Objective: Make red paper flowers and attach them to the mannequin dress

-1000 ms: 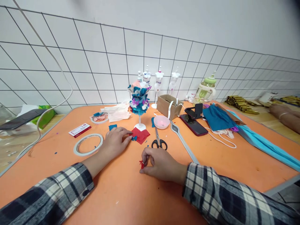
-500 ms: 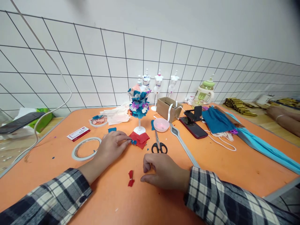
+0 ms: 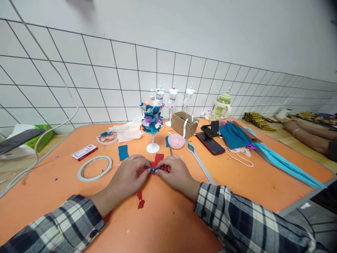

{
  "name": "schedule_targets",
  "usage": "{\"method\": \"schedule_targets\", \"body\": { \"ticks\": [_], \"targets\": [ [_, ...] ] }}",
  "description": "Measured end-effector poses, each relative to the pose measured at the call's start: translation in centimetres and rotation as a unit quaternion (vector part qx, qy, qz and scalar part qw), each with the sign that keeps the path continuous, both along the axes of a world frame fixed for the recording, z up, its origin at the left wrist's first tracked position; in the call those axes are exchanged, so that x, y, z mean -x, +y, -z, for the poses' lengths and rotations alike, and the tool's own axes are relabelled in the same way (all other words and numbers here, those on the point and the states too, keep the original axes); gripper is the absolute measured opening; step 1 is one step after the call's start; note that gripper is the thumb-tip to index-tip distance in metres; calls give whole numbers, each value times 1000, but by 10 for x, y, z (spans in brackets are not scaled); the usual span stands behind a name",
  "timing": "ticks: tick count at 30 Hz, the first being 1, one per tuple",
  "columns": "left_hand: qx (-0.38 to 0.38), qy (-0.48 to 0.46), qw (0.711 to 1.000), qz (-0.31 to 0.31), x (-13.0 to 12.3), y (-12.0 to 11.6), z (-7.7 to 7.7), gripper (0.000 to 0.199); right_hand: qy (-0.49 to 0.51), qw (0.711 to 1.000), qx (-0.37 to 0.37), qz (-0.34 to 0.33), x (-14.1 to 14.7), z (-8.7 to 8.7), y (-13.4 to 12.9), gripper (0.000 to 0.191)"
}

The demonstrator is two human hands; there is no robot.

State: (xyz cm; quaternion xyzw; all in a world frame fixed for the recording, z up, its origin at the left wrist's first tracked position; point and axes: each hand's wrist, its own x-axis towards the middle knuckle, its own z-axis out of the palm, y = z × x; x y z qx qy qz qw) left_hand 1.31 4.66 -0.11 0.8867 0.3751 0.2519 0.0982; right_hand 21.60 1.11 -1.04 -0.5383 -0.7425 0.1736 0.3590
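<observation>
My left hand (image 3: pixel 131 172) and my right hand (image 3: pixel 177 174) meet in the middle, fingertips pinched on a small blue crinkled piece (image 3: pixel 153 171). Just behind it lie red pieces (image 3: pixel 159 157), partly covered by my fingers. Nearer to me a red bow (image 3: pixel 140 200) rests on the orange table, pinched in at its middle. Scissors (image 3: pixel 171 151) are largely hidden beneath my right hand. Beyond my hands stands a small dress-form stand (image 3: pixel 153 147) dressed in blue, purple and white ruffles. A flat blue piece (image 3: pixel 123 152) lies beyond my left hand.
A tape roll (image 3: pixel 81 174) and a red-and-white card (image 3: pixel 84 152) lie left. Behind are a pink bowl (image 3: pixel 176 142), a cardboard box (image 3: pixel 179 124) and several white dress forms (image 3: pixel 173 94). A phone (image 3: pixel 210 143) and blue cloth (image 3: pixel 235 135) lie right. Another person's arm (image 3: pixel 308 131) shows far right.
My right hand has moved left and forward from the front of the table to join my left hand at the blue piece, covering most of the scissors. The view has shifted slightly.
</observation>
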Motion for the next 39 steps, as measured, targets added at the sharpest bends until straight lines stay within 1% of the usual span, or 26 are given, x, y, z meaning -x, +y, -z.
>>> {"method": "schedule_targets", "body": {
  "ticks": [2, 4, 6, 8, 10, 12, 13, 15, 17, 18, 20, 21, 22, 23, 24, 27, 29, 31, 33, 35, 37, 39],
  "targets": [
    [18, 0, 1000, -5, 0, 0, 1, 17, 18, 1000, -5, -3, 2, 1, 0, 3],
    [24, 5, 1000, 0, 0, 1, 3, 19, 49, 999, -12, 11, 2, 1, -2, 3],
    [18, 15, 1000, 8, 1, 3, 4, 21, 92, 995, -12, 20, 0, 1, -4, 4],
    [-7, 34, 999, 11, 2, 3, 3, 22, 143, 990, 0, 11, -2, 0, -6, 5],
    [-53, 58, 997, 16, 3, 2, 1, 25, 212, 977, 18, -11, -4, -1, -7, 7],
    [-90, 79, 992, 32, 5, 0, -1, 28, 291, 956, 38, -33, -4, -3, -7, 10],
    [-95, 84, 991, 41, 6, -1, -1, 30, 323, 944, 47, -41, -5, -5, -6, 12],
    [-77, 64, 993, 54, 8, 0, -2, 36, 358, 930, 65, -47, -6, -10, -3, 16],
    [-47, 9, 998, 43, 11, 5, -1, 40, 361, 929, 75, -39, -8, -16, 2, 17],
    [-30, -28, 999, 22, 13, 10, 0, 38, 361, 929, 75, -36, -8, -20, 5, 18],
    [3, -95, 994, -48, 15, 23, 2, 32, 368, 927, 65, -38, -8, -27, 14, 25],
    [20, -121, 989, -86, 14, 31, 3, 33, 371, 926, 56, -43, -7, -30, 19, 32],
    [33, -139, 983, -117, 12, 39, 4, 36, 369, 927, 44, -48, -5, -33, 24, 40],
    [42, -151, 978, -137, 9, 47, 5, 39, 361, 931, 20, -49, -3, -36, 30, 44],
    [48, -159, 975, -148, 4, 55, 7, 43, 344, 938, -17, -46, 0, -39, 36, 41],
    [62, -174, 971, -150, -20, 76, 11, 50, 249, 954, -160, -42, 8, -46, 54, 11],
    [70, -176, 971, -142, -37, 87, 13, 49, 190, 958, -212, -39, 11, -47, 64, 13],
    [86, -173, 971, -137, -50, 95, 15, 44, 181, 960, -215, -24, 11, -46, 72, 13],
    [106, -164, 971, -136, -56, 100, 16, 37, 215, 958, -187, -10, 11, -44, 77, 21],
    [125, -151, 971, -135, -57, 101, 17, 31, 242, 957, -157, -15, 11, -43, 81, 28],
    [139, -138, 972, -132, -56, 99, 17, 31, 238, 957, -163, -15, 11, -43, 84, 24],
    [147, -128, 972, -129, -54, 97, 16, 31, 206, 957, -204, -5, 10, -45, 85, 15]
  ]
}}
